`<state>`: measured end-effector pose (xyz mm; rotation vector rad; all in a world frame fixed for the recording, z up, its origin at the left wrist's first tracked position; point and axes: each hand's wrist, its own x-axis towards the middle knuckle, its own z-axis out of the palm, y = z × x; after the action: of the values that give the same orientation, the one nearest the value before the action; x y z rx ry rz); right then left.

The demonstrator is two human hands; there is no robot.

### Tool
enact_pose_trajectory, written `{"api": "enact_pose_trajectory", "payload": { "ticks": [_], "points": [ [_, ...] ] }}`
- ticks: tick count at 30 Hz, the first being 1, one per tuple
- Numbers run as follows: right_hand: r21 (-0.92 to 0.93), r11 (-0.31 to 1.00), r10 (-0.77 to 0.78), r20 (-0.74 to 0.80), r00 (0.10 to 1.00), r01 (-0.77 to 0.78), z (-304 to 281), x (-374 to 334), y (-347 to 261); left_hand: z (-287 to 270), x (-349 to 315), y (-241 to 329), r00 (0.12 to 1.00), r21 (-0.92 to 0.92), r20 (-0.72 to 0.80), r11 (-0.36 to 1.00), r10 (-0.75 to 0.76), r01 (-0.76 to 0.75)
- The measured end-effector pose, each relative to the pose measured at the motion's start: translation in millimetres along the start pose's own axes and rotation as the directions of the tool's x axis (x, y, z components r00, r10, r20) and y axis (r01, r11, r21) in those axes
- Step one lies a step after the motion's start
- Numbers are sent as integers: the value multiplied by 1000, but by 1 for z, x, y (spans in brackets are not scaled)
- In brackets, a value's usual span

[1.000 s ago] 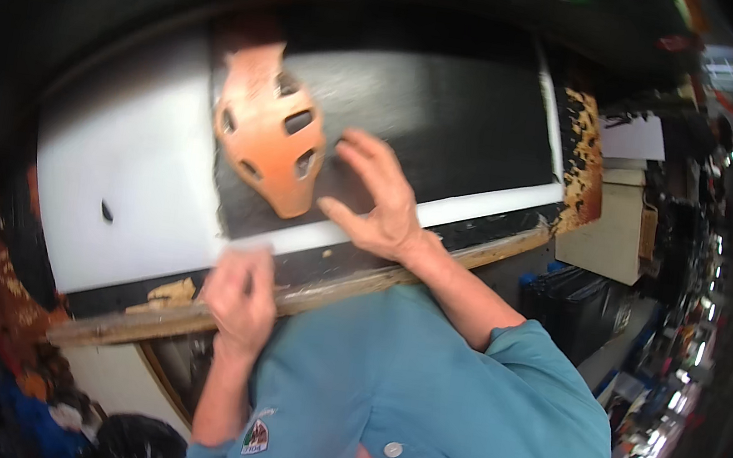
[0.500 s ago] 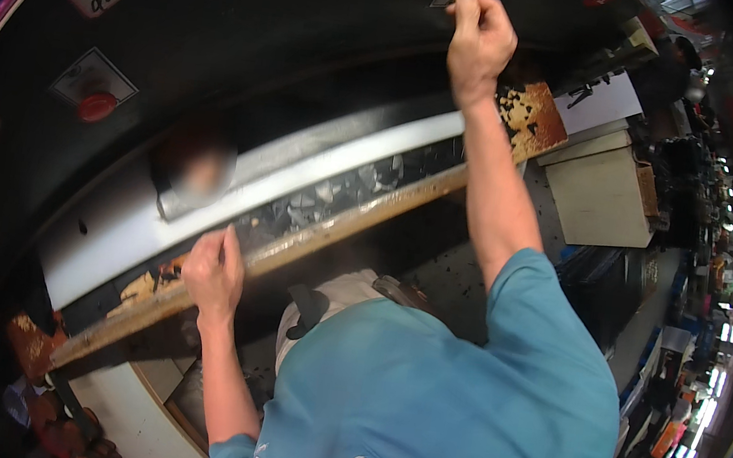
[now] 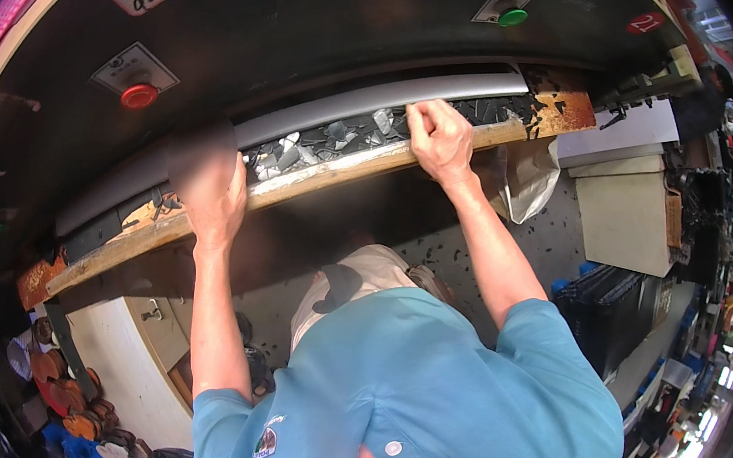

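Note:
My right hand (image 3: 443,142) rests at the wooden ledge (image 3: 337,170), its fingers curled closed; whether anything is in them is hidden. Beyond the ledge a trough holds several black and grey scraps (image 3: 332,138). At the left part of the ledge is my left hand (image 3: 217,197), thumb side up. A dark blur covers its fingers, so its grip cannot be made out. Just past both hands a grey rounded bar (image 3: 384,85) runs along the dark machine front (image 3: 339,6).
A red push button (image 3: 138,96) and a green push button (image 3: 512,16) sit on the machine front. Pale boxes (image 3: 625,210) stand at the right. A whitish bag (image 3: 530,180) hangs below the ledge. Scraps dot the floor (image 3: 464,250). A cabinet (image 3: 132,347) stands lower left.
My right hand has come down from beside the green button's plate to the ledge. My left hand stays near the ledge. The broad white slab has gone from sight; a narrow grey bar shows instead.

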<state>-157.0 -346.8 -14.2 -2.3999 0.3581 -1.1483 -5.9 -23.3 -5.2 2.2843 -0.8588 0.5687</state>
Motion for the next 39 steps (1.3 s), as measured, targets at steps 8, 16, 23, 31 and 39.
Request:
{"api": "enact_pose_trajectory", "payload": {
  "ticks": [8, 16, 23, 31, 39],
  "points": [
    [23, 988, 153, 16, 988, -154, 0, -2, -1, -4, -1, 9, 987, -103, 56, 982, -150, 156],
    [126, 944, 301, 46, 952, -305, -5, -10, 8, -6, 1, 12, 983, -107, 83, 979, -166, 175],
    [405, 667, 654, 83, 752, -625, -14, 10, -3, -6, 5, 19, 982, -102, 134, 984, -133, 147],
    [370, 907, 33, 409, 912, -199, 108, 104, -93, -10, 27, 20, 954, -365, 244, 894, -177, 259],
    [-14, 998, 62, 513, 856, -63, 203, 138, -144, 14, 114, -46, 986, -72, 111, 989, -122, 131]
  ]
}}
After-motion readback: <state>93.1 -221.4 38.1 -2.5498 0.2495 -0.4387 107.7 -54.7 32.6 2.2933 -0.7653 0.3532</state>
